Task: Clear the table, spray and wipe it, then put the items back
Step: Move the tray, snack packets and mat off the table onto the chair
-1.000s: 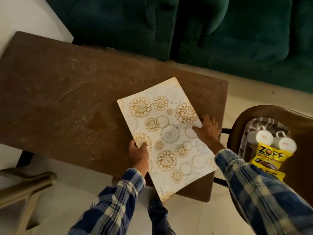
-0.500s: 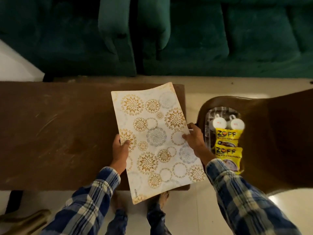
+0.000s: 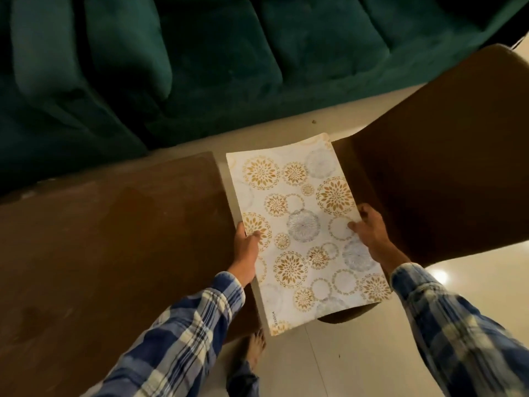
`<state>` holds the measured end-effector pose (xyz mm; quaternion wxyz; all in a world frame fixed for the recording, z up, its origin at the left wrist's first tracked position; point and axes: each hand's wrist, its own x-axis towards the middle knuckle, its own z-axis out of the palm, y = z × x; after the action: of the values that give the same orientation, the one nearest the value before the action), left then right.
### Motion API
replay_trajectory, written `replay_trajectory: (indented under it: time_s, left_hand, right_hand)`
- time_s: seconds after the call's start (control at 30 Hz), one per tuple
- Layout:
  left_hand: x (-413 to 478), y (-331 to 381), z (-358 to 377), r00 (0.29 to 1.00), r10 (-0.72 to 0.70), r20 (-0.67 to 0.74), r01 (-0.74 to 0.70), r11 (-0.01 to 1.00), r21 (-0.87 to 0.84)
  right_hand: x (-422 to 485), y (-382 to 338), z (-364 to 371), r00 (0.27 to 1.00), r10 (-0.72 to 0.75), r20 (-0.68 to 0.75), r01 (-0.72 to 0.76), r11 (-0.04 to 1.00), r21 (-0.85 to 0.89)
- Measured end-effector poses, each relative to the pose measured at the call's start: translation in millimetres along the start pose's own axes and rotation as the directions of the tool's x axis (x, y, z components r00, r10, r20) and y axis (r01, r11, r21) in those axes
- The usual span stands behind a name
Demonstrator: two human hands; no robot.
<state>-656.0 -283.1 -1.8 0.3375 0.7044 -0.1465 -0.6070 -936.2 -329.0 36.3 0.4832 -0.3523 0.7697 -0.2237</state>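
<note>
A white placemat printed with gold and grey floral circles is held in the air between the brown table and the brown chair. My left hand grips its left edge, thumb on top. My right hand grips its right edge. The mat hangs over the gap beside the table's right end and covers the chair's seat, hiding whatever lies on it. The tabletop is bare and shows faint smears.
A dark green sofa runs along the far side of the table. Pale tiled floor lies below the mat, and my bare foot stands by the table's near right corner.
Both hands have carried the placemat to the right, off the tabletop and over the chair. The cups and yellow snack packets on the chair are now hidden beneath it.
</note>
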Motion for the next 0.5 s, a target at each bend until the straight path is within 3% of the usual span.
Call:
replay_trajectory:
  time_s: [0.17,0.37,0.5]
  left_hand:
    - [3,-16,36,0.999,-0.043,-0.002,0.043,0.997,0.062]
    - [5,-24,42,0.997,-0.073,0.02,0.07,0.991,0.111]
    - [3,-20,40,1.0,-0.031,0.001,0.03,0.987,0.155]
  right_hand:
    - [29,29,-16,0.996,0.072,-0.048,-0.072,0.997,-0.005]
    - [41,48,-15,0.997,0.035,-0.076,-0.037,0.999,-0.031]
    - [42,56,-7,0.994,0.011,-0.109,-0.037,0.97,-0.24]
